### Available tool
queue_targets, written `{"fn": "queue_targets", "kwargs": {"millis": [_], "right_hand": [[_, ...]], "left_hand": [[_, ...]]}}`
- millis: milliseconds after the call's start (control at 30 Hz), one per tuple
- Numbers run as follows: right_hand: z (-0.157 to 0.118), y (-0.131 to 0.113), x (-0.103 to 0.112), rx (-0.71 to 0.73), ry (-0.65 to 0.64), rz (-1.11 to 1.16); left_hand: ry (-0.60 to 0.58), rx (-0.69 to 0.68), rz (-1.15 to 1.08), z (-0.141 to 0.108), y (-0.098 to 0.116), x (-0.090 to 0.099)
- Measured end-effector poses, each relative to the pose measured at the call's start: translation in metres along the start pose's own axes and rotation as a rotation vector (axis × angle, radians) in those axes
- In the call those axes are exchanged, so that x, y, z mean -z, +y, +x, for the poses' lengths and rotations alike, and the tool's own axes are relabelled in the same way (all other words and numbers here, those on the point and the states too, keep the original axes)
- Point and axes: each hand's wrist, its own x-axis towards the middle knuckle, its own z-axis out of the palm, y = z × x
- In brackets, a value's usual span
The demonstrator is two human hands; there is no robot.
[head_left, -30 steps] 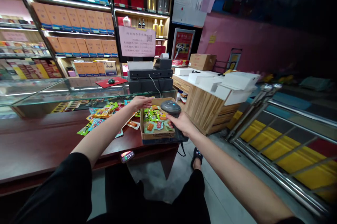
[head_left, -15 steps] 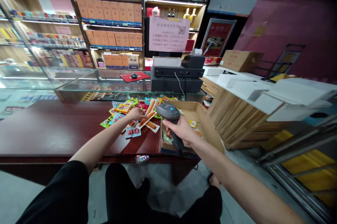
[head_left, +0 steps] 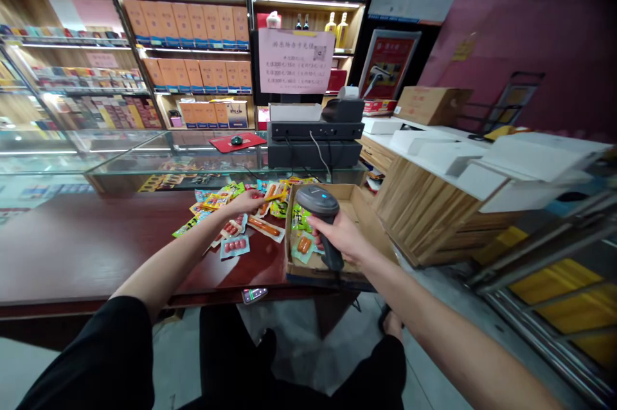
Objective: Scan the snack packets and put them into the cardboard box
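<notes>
My right hand (head_left: 340, 233) grips a dark grey barcode scanner (head_left: 318, 201) by its handle, its head pointing left over an open cardboard box (head_left: 376, 230). A green packet (head_left: 301, 220) and a small sausage packet (head_left: 303, 245) lie inside the box. Over the snack pile, the fingers of my left hand (head_left: 245, 202) pinch a packaged sausage (head_left: 274, 198), seen almost edge-on as a yellow-orange strip. Below that hand, another long packaged sausage (head_left: 266, 228) lies on the dark red table (head_left: 120, 236), near a blue-edged packet of round pink sausages (head_left: 235, 245).
Behind the table stand a glass display counter (head_left: 193, 146), a black cash register unit (head_left: 313, 140) and a red mouse pad (head_left: 248, 142). A phone (head_left: 254, 295) lies at the table's front edge. White boxes (head_left: 443, 153) sit on a wooden cabinet at right.
The sausage packet in my left hand has tilted from face-up to nearly edge-on and moved up slightly. The scanner stays in my right hand over the box. The view has shifted slightly right.
</notes>
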Motion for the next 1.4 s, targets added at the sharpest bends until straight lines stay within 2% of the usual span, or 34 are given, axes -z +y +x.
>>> {"fn": "queue_targets", "kwargs": {"millis": [133,267,400,533,700,800,967,1400], "right_hand": [[-0.011,0.001,0.027,-0.005,0.023,0.009],[-0.023,0.004,0.052,0.045,0.085,0.032],[-0.039,0.010,0.071,0.039,0.144,0.034],[-0.060,0.015,0.082,0.036,0.177,0.026],[-0.080,0.030,0.095,-0.020,0.175,-0.061],[-0.083,0.042,0.103,-0.023,0.208,-0.127],[-0.083,0.053,0.110,0.020,0.246,-0.193],[-0.084,0.042,0.094,0.013,0.237,-0.214]], "left_hand": [[-0.176,0.078,-0.154,-0.015,0.047,-0.017],[-0.313,0.038,-0.255,-0.025,0.073,-0.055],[-0.290,0.121,-0.248,-0.023,0.082,-0.103],[-0.270,0.015,-0.322,-0.013,0.084,-0.145],[-0.315,0.011,-0.325,-0.008,0.087,-0.177],[-0.319,0.030,-0.344,-0.008,0.092,-0.184],[-0.332,0.019,-0.335,-0.009,0.098,-0.186],[-0.286,-0.007,-0.281,-0.019,0.096,-0.173]]}}
